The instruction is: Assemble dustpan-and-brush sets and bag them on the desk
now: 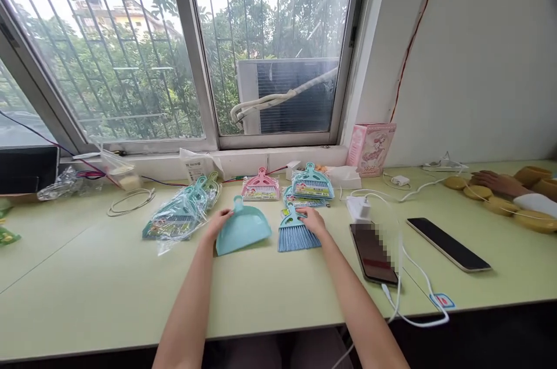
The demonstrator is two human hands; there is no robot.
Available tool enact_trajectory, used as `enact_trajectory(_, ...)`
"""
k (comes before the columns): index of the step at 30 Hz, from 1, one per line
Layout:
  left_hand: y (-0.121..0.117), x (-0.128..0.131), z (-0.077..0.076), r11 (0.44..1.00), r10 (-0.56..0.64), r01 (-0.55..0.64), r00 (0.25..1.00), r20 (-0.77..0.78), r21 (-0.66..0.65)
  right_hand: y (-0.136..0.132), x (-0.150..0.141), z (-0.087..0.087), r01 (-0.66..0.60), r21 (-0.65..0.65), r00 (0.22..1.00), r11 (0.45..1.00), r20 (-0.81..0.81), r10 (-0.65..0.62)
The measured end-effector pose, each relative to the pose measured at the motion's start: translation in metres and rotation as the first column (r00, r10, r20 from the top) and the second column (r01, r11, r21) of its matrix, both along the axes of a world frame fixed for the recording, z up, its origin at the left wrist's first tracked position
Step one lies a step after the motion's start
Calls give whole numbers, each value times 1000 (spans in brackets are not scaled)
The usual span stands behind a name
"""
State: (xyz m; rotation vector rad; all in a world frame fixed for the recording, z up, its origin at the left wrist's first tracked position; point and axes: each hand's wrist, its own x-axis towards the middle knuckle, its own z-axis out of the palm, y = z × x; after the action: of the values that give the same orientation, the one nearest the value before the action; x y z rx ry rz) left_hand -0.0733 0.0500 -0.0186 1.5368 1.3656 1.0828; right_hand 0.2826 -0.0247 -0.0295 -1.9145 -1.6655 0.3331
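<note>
My left hand [216, 224] is closed on the upper left edge of a light blue dustpan [244, 231], which lies on the green table with its handle pointing away. To its right, my right hand [314, 220] grips a small blue hand brush [298, 238] near the base of its handle, the bristles toward me. Dustpan and brush are apart. Behind my left hand lie several blue brush-and-dustpan sets in clear plastic [176, 215]. A pink packaged set [261, 188] is at the back middle, and stacked blue packaged sets [311, 184] lie beyond the brush.
Right of my arm are a phone [375, 256] with a white charging cable, a white charger [359, 207] and another phone [448, 244]. A pink box [372, 148] stands by the wall. At far right, another person's hand [500, 181] is near yellow rounded pieces [500, 205].
</note>
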Motion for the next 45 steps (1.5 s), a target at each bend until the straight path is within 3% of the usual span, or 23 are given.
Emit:
enact_trajectory(3,1,1,-1,993,107,-76,913,394,-92,-7,-6,0,88,-9,988,996,128,-86)
enact_trajectory(6,-4,14,1,984,123,-28,820,559,-176,-12,-9,5,91,42,979,995,181,-97)
enact_trajectory(8,-10,27,2,969,62,92,808,586,-230,-12,-4,10,108,105,990,989,75,-116)
enact_trajectory(10,-17,39,3,954,-23,195,809,588,-230,-9,4,16,105,209,980,972,-186,-66)
enact_trajectory(11,-20,44,4,948,-42,214,815,579,-234,-6,9,18,83,264,941,961,-338,12)
enact_trajectory(14,-28,58,7,927,-95,283,812,576,-246,0,12,24,73,408,707,910,-665,241)
enact_trajectory(16,-33,68,10,898,-176,366,807,563,-245,0,3,26,11,432,586,902,-733,344)
enact_trajectory(18,-37,79,13,873,-259,436,793,552,-217,-3,-13,26,-74,407,551,911,-744,377)
enact_trajectory(21,-40,92,15,858,-290,463,795,532,-224,-10,-36,24,-134,350,639,927,-685,351)
enact_trajectory(24,-41,97,13,855,-262,433,836,482,-285,-14,-47,21,-60,340,765,939,-588,261)
enact_trajectory(28,-45,98,11,865,-322,442,853,410,-240,-20,-52,20,25,347,879,937,-455,145)
enact_trajectory(32,-52,106,9,805,-447,550,807,385,-220,-31,-68,23,-29,300,985,953,-156,79)
enact_trajectory(35,-55,113,7,776,-482,583,794,370,-240,-38,-78,27,-27,281,1000,959,20,22)
enact_trajectory(38,-55,114,9,796,-447,556,806,388,-238,-36,-74,28,39,247,999,968,-43,-29)
enact_trajectory(40,-54,113,11,829,-383,499,835,394,-252,-29,-65,25,72,133,983,989,-177,-47)
enact_trajectory(43,-54,110,12,875,-301,411,875,380,-254,-16,-51,17,-24,-38,919,999,-393,8)
enact_trajectory(45,-54,110,13,896,-284,380,888,361,-228,-9,-46,12,-129,-36,835,991,-544,89)
